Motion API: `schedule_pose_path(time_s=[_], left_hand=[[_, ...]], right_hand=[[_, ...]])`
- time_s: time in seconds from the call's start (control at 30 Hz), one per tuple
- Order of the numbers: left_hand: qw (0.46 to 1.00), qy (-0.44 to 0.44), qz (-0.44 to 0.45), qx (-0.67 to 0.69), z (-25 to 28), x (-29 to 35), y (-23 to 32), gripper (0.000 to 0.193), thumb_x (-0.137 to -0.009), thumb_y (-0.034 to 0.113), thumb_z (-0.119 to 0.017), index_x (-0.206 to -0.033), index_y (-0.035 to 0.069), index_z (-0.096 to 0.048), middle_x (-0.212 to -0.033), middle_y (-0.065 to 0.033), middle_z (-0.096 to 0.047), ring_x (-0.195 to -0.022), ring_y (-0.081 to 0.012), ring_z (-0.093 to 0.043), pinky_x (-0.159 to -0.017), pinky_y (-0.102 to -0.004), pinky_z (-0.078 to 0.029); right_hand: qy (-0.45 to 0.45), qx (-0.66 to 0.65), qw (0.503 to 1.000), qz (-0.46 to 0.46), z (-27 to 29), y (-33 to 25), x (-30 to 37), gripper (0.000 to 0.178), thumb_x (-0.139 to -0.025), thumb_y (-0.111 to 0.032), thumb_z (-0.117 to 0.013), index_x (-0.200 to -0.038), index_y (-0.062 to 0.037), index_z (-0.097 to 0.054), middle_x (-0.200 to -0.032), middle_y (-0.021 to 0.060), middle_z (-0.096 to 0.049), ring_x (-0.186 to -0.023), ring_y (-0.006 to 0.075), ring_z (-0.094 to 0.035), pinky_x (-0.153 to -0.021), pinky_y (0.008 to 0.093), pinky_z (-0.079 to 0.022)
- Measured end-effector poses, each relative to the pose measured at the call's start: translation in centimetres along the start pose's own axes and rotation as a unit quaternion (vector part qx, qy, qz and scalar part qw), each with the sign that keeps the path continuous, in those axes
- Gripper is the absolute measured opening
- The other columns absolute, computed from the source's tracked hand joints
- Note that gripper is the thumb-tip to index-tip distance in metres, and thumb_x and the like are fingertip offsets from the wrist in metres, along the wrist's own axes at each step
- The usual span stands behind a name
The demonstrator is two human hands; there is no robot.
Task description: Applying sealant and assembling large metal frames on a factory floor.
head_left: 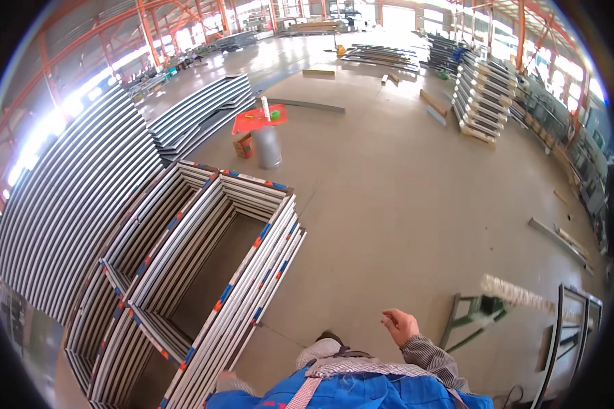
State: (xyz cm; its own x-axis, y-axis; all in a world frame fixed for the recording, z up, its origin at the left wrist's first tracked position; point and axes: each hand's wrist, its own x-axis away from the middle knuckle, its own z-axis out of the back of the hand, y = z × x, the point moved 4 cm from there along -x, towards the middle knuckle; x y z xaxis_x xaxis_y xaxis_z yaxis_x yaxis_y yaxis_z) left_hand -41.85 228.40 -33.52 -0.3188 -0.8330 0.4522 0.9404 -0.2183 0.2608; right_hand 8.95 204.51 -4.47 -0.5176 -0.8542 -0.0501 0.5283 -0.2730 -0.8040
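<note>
My right hand (400, 326) hangs in front of my body above the floor, its fingers loosely bent and apart, holding nothing. My left hand (230, 380) is a blurred patch at the lower edge, beside the stack of frames; its fingers cannot be made out. That tall stack of window-like metal frames (247, 264) stands on my left, with blue and orange tape marks along the top frame. To the right of my right hand is a green metal stand (481, 308) with a long wrapped roll or bar (515, 292) lying over it.
A dark frame (559, 341) stands at the lower right. Ahead, a red board (259, 120) with small items rests on a grey drum (267, 148). Stacked profiles (82, 204) fill the left side. Another frame stack (483, 95) stands far right, and loose bars (559, 240) lie on the floor.
</note>
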Motion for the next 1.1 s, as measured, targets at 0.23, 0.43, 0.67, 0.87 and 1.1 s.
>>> schedule_pose_path(time_s=[0.23, 0.43, 0.67, 0.87, 1.1], left_hand=[[0.98, -0.095, -0.034, -0.173, 6.2, -15.4, 11.3, 0.041, -0.076, 0.033, -0.061, -0.108, 0.007, -0.059, -0.104, -0.0143, -0.061, -0.098, -0.0284, -0.057, -0.082, -0.0379, -0.045], [0.978, 0.152, 0.063, 0.126, 15.2, -36.6, 30.6, 0.033, -0.081, 0.029, -0.057, -0.102, 0.003, -0.059, -0.098, -0.0142, -0.062, -0.089, -0.0282, -0.06, -0.082, -0.0381, -0.046], [0.742, 0.24, -0.152, 0.607, 30.8, -53.2, 50.5, 0.011, -0.077, -0.001, -0.058, -0.088, -0.001, -0.059, -0.081, -0.0106, -0.065, -0.08, -0.0171, -0.064, -0.069, -0.0269, -0.05], [0.799, 0.339, 0.096, 0.488, 22.5, -61.6, 43.1, 0.011, -0.075, 0.01, -0.064, -0.083, 0.003, -0.062, -0.077, -0.0073, -0.065, -0.072, -0.0146, -0.062, -0.067, -0.0275, -0.049], [0.662, 0.435, 0.265, 0.55, 24.5, -62.8, 41.2, 0.016, -0.076, -0.004, -0.055, -0.09, -0.001, -0.059, -0.075, -0.006, -0.063, -0.067, -0.0121, -0.057, -0.064, -0.0244, -0.047]], right_hand=[[0.02, -0.041, 0.995, -0.085, 2.4, 8.9, -18.0, 0.02, -0.084, -0.014, -0.055, -0.097, 0.0005, -0.058, -0.078, 0.0119, -0.065, -0.071, 0.0189, -0.063, -0.066, 0.0286, -0.05], [0.015, -0.102, 0.983, -0.15, 5.7, 13.9, -31.6, 0.021, -0.087, -0.01, -0.049, -0.098, 0.0066, -0.055, -0.077, 0.0125, -0.063, -0.071, 0.0169, -0.062, -0.064, 0.0272, -0.051], [0.076, -0.105, 0.971, -0.2, 8.8, 20.5, -53.7, 0.022, -0.087, -0.012, -0.049, -0.095, 0.0068, -0.056, -0.073, 0.013, -0.063, -0.062, 0.0156, -0.061, -0.058, 0.0268, -0.05], [-0.03, -0.03, 0.99, -0.135, 6.2, 16.2, -80.3, 0.023, -0.085, -0.013, -0.052, -0.092, 0.0076, -0.058, -0.068, 0.0113, -0.062, -0.057, 0.014, -0.06, -0.054, 0.0257, -0.049], [-0.151, 0.096, 0.983, 0.043, -5.7, 8.1, -109.4, 0.023, -0.076, -0.025, -0.061, -0.089, -0.0064, -0.066, -0.072, 0.0089, -0.064, -0.07, 0.0206, -0.063, -0.068, 0.0306, -0.049]])
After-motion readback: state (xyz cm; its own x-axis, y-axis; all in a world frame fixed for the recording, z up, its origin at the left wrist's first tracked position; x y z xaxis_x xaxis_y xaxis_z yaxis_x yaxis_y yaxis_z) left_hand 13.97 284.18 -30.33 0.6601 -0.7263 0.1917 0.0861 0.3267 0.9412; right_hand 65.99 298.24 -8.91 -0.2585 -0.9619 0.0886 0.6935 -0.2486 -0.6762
